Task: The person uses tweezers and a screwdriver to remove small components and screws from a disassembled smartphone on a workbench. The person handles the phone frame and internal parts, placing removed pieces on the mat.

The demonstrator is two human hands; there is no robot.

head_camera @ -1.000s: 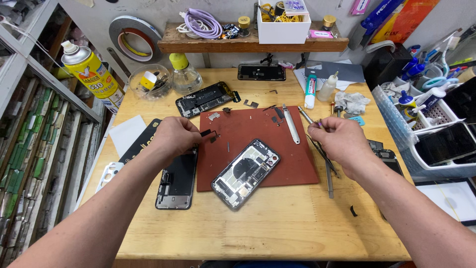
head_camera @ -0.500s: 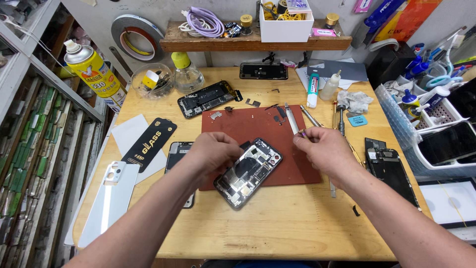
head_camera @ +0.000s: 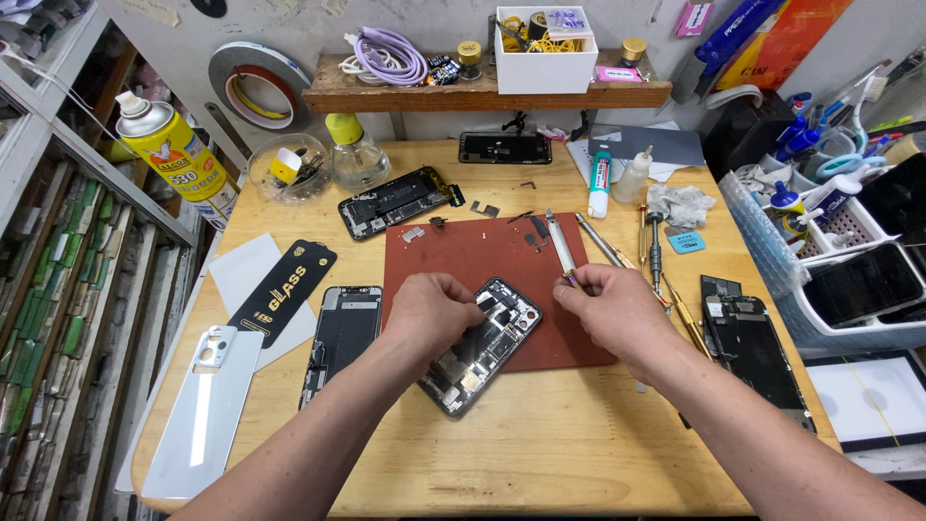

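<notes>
On the red repair mat (head_camera: 482, 253), the left hand (head_camera: 431, 311) rested with curled fingers on an opened smartphone (head_camera: 479, 345). Beside it, the right hand (head_camera: 610, 309) pinched a slim screwdriver (head_camera: 560, 246) in its fingers.

Left hand (head_camera: 436, 311) covering the opened phone's (head_camera: 487, 342) upper left part, tool tip buried under right hand (head_camera: 610, 307), small mat screws too tiny to identify

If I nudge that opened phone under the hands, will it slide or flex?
The opened phone looks like a rigid flat slab, so flexing seems unlikely. It overhangs the red mat onto the wooden table, so it may rock or pivot. Its exposed internals look fragile; the left hand steadies it.
</notes>
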